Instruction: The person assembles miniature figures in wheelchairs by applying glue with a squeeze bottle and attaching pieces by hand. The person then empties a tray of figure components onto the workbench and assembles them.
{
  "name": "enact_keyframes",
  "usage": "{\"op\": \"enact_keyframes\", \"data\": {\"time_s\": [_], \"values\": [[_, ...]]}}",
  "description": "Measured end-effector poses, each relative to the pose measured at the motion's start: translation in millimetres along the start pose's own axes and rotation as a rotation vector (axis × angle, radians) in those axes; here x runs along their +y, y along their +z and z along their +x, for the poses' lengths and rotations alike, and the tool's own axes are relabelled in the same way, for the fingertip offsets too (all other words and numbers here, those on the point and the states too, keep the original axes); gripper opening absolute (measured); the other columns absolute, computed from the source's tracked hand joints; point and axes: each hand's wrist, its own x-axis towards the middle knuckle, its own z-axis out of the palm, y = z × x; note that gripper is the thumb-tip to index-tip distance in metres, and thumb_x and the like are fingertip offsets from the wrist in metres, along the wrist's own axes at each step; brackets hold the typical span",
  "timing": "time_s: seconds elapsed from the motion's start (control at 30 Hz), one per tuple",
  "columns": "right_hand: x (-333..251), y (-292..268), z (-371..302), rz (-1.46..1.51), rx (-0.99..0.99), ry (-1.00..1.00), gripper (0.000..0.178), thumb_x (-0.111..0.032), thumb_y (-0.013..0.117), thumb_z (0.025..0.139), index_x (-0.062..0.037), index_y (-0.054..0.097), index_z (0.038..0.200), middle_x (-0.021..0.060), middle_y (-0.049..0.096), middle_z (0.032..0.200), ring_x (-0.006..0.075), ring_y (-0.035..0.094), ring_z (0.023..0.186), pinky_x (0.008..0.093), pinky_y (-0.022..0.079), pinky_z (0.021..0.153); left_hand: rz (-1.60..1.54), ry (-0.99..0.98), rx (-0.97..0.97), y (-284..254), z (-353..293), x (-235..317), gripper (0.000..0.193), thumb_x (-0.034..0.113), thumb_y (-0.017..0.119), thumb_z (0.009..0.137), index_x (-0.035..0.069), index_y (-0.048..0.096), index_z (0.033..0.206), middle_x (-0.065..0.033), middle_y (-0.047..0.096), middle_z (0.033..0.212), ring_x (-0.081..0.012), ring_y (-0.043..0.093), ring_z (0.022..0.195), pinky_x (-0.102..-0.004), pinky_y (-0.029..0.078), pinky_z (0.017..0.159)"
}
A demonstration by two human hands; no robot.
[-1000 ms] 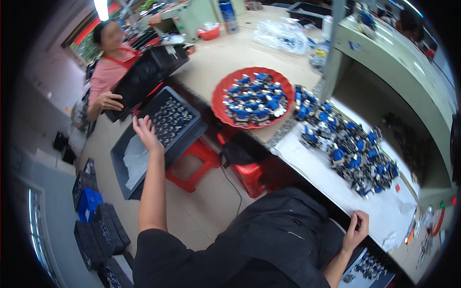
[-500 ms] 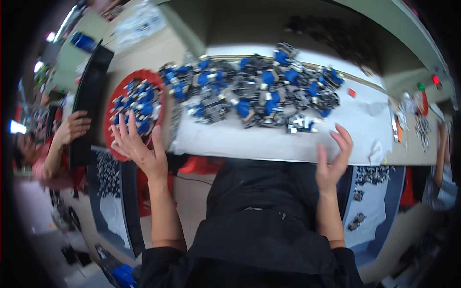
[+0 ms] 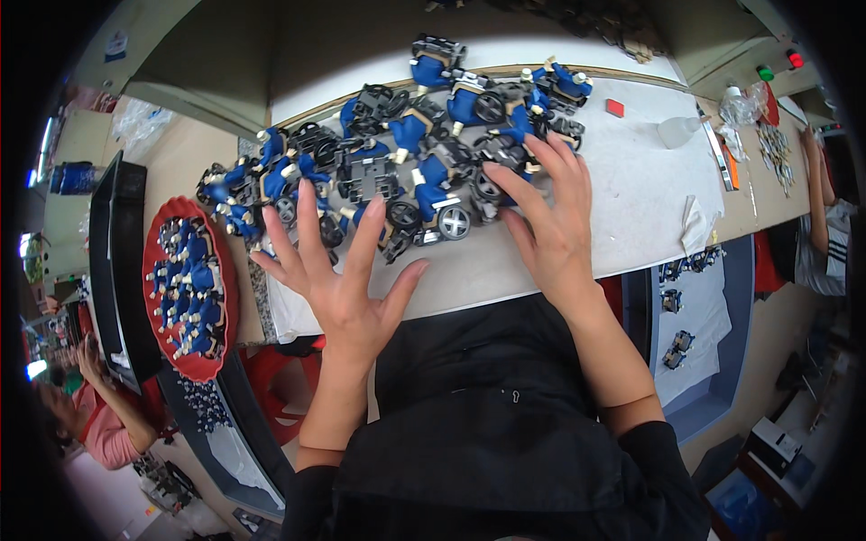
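Note:
A heap of small toy figures in blue (image 3: 410,131), mixed with grey and black wheeled parts, covers the left and middle of the white-sheeted table. My left hand (image 3: 347,284) is over the heap's near left edge, fingers spread, holding nothing I can see. On the right side my right hand (image 3: 557,230) reaches to the heap with fingers apart; its fingertips are beside or on the toys, and I cannot tell if they touch. A grey wheel (image 3: 454,223) shows between the hands. Left of the heap, a red scalloped tray (image 3: 200,368) holds several blue figures.
A black bin (image 3: 115,261) stands left of the tray. Blue-grey drawers with parts flank my lap, including the right drawer (image 3: 732,334). A translucent bottle (image 3: 678,132), a red block (image 3: 614,108) and crumpled tissue (image 3: 694,225) lie at right. Other people sit on both sides.
My left hand has left the red tray and come right to the heap. The right hand has moved left and forward to the heap's right side. The whole view has shifted.

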Motion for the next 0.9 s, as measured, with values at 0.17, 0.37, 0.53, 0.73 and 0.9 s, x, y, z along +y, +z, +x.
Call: {"op": "enact_keyframes", "data": {"time_s": [0.17, 0.37, 0.53, 0.73, 0.9], "values": [[6.6, -1.0, 8.6, 0.017, 0.000, 0.022, 0.052, 0.000, 0.070, 0.057, -0.0149, 0.055, 0.104, 0.0110, 0.042, 0.119, 0.0327, 0.036, 0.117, 0.0508, 0.026, 0.096, 0.089, 0.197, 0.005, 6.1, 9.3, 1.4, 0.059, 0.044, 0.073, 0.060, 0.020, 0.058, 0.112, -0.0168, 0.032, 0.136, -0.0378, 0.009, 0.131, -0.0534, -0.006, 0.101], [8.7, -9.8, -1.0, -0.202, 0.134, -0.084, 0.026, -0.003, 0.066, 0.057, -0.0087, 0.056, 0.081, 0.0059, 0.054, 0.098, 0.0250, 0.048, 0.105, 0.0509, 0.026, 0.096, -0.338, 0.396, -0.091, 27.3, 2.2, 41.9, 0.040, 0.003, 0.060, 0.066, 0.015, 0.063, 0.104, -0.0177, 0.046, 0.121, -0.0317, 0.046, 0.104, -0.0361, 0.041, 0.088], [10.9, -27.5, -11.5, 0.102, 0.086, -0.242, 0.008, -0.005, 0.059, 0.063, -0.0039, 0.056, 0.071, 0.0074, 0.057, 0.079, 0.0226, 0.059, 0.081, 0.0383, 0.046, 0.078, -0.311, 0.304, -0.102, 46.8, 2.4, 60.0, 0.051, -0.004, 0.053, 0.064, 0.009, 0.057, 0.112, -0.0160, 0.050, 0.112, -0.0324, 0.049, 0.097, -0.0377, 0.042, 0.084], [65.0, -84.3, -21.6, 0.260, 0.399, 0.271, 0.020, 0.003, 0.054, 0.078, -0.0008, 0.056, 0.097, 0.0092, 0.060, 0.093, 0.0172, 0.058, 0.086, 0.0265, 0.044, 0.077, -0.222, 0.244, -0.094, 50.2, 13.8, 45.2, 0.039, -0.002, 0.062, 0.066, 0.005, 0.060, 0.104, -0.0105, 0.058, 0.097, -0.0257, 0.053, 0.089, -0.0341, 0.040, 0.079], [142.5, -98.3, 3.3, 0.273, 0.548, 0.493, 0.049, -0.008, 0.063, 0.076, -0.0010, 0.040, 0.118, 0.0154, 0.050, 0.112, 0.0235, 0.048, 0.106, 0.0331, 0.041, 0.086, -0.161, 0.267, -0.057, 55.4, 20.3, 39.6, 0.029, 0.002, 0.064, 0.069, 0.007, 0.060, 0.097, -0.0056, 0.060, 0.102, -0.0223, 0.055, 0.097, -0.0365, 0.035, 0.089]]}}
